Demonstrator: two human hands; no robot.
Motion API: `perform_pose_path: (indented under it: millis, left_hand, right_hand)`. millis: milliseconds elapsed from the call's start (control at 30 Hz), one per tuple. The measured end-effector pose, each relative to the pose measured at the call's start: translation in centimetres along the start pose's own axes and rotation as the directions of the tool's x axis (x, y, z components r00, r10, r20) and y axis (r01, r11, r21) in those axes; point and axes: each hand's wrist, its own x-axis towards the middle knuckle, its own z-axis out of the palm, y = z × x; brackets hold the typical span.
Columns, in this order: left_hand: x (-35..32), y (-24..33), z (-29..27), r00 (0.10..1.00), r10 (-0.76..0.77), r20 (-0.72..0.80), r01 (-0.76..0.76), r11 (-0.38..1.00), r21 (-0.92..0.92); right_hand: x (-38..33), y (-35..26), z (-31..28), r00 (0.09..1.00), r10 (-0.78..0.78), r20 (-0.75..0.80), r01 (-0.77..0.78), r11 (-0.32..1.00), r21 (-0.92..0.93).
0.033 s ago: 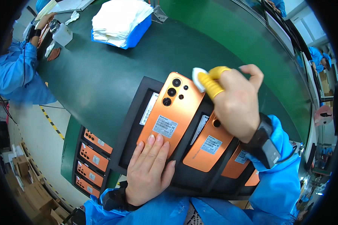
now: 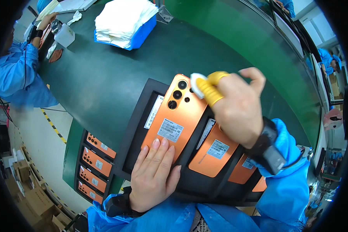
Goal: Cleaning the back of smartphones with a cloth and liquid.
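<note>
While the orange phone back cover [image 2: 178, 114] lies tilted across the black tray [image 2: 143, 116] on the green desk [image 2: 116, 73], its lower end is pressed down by the flat, spread fingers of the left hand [image 2: 152, 176]. At its top corner, beside the camera holes, a small white wipe [image 2: 196, 84] is pinched by the right hand [image 2: 236, 104], whose fingers wear yellow cots.

Orange phones in near black tray [image 2: 143, 116]: four. Second tray [image 2: 75, 154]: four phones. White cloth stack [image 2: 123, 17]: one.
</note>
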Motion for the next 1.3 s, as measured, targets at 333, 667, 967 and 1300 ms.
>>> perform_pose_path:
  millis: [333, 667, 967, 1300]
  left_hand:
    - [0.1, 0.0, -0.2, 0.999, -0.019, 0.025, 0.019, 1.000, -0.012]
    - [0.1, 0.2, -0.2, 1.000, -0.008, 0.018, 0.008, 1.000, -0.016]
    - [-2.3, -2.3, 0.8, 0.869, 0.065, -0.491, -0.229, 0.931, -0.284]
    - [-2.0, -3.4, 2.9, 0.630, -0.247, -0.736, -0.380, 0.728, -0.570]
  right_hand:
    - [1.0, 0.9, 1.7, 0.999, -0.025, 0.043, 0.029, 0.997, -0.078]
    - [0.0, -1.1, 3.0, 0.986, -0.095, -0.137, 0.089, 0.995, -0.049]
    - [-5.1, -8.3, -0.1, 0.987, -0.102, 0.123, 0.086, 0.988, 0.129]
    - [-1.5, -9.6, 3.2, 0.989, -0.106, -0.100, 0.125, 0.969, 0.212]
